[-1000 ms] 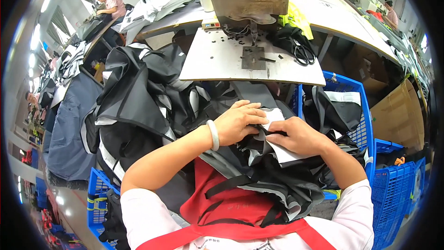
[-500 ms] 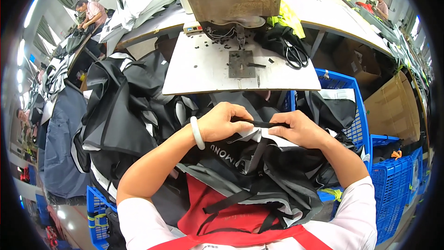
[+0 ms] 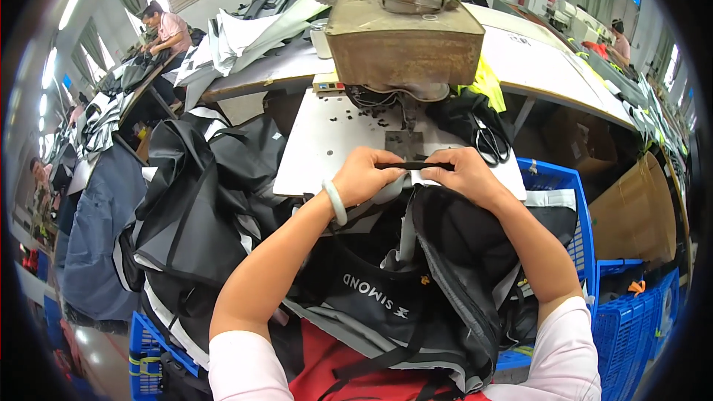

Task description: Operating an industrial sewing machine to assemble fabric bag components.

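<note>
A partly sewn black fabric bag (image 3: pixel 349 267) with grey edges and white lettering hangs over my lap. My left hand (image 3: pixel 360 177) and my right hand (image 3: pixel 466 178) pinch its narrow black edge strip (image 3: pixel 408 166), thumbs below, with the strip stretched between them. Both hands are over the front edge of a white machine table (image 3: pixel 308 152). Just beyond them, a metal plate (image 3: pixel 401 139) lies under the head of a machine (image 3: pixel 405 48), partly hidden by my fingers. Small black scraps (image 3: pixel 362 116) are scattered beside the plate.
Scissors (image 3: pixel 489 139) lie on black cloth at the table's right side. Black fabric pieces (image 3: pixel 193 200) are heaped at left. A blue crate (image 3: pixel 583 215) stands at right, with a cardboard box (image 3: pixel 631 208) beyond. Another person (image 3: pixel 167 33) works at the far left.
Both hands have moved forward and up, bringing the strip from in front of the table to over its front edge. More of the bag's lettering shows now. The view has tilted up.
</note>
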The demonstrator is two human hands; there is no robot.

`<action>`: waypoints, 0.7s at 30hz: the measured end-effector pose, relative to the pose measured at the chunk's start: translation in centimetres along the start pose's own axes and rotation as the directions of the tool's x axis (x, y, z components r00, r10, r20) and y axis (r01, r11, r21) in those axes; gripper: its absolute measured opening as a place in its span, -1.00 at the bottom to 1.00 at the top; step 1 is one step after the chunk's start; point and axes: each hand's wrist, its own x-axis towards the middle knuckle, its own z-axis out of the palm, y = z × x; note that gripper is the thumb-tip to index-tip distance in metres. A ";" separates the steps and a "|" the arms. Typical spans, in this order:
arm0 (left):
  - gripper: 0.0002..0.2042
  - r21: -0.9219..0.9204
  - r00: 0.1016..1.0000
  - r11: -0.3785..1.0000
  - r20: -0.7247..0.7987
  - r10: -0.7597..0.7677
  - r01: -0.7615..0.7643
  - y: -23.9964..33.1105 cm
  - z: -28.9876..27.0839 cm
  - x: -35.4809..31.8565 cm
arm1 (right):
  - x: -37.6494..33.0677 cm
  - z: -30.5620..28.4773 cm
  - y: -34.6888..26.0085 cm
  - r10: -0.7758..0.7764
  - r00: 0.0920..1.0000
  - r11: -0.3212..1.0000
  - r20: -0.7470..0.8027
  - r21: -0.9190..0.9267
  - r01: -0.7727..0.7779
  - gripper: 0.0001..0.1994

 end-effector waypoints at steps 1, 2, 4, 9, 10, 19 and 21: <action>-0.75 0.026 0.999 0.999 0.009 -0.046 0.046 0.0 -0.1 0.5 | 0.5 0.1 0.8 0.011 1.000 0.999 -0.002 0.030 -0.011 -0.77; -0.75 0.022 0.999 0.999 -0.006 -0.048 0.048 -0.5 -0.1 1.0 | 1.0 0.1 0.8 0.003 1.000 1.000 0.010 0.027 -0.003 -0.77; -0.74 0.043 0.997 0.999 -0.075 0.010 -0.007 -1.5 -0.1 1.8 | 1.9 0.2 0.6 0.137 0.990 0.990 0.019 -0.026 -0.136 -0.75; -0.79 0.040 0.996 0.997 -0.054 -0.067 0.070 -1.7 -0.2 3.9 | 3.2 -0.1 2.4 0.193 0.981 0.980 -0.021 -0.035 -0.194 -0.76; -0.79 0.036 0.996 0.997 -0.053 -0.072 0.074 -1.8 -0.2 4.1 | 3.3 -0.2 2.8 0.199 0.980 0.979 -0.017 -0.035 -0.199 -0.76; -0.79 0.046 0.992 0.993 -0.060 -0.108 0.110 -1.8 0.0 5.6 | 4.5 -0.9 4.8 0.165 0.986 0.986 0.002 -0.030 -0.165 -0.75; -0.78 0.031 0.992 0.996 -0.101 -0.076 0.080 -2.5 0.1 5.8 | 4.8 -0.9 4.8 0.174 0.985 0.984 -0.006 -0.049 -0.174 -0.73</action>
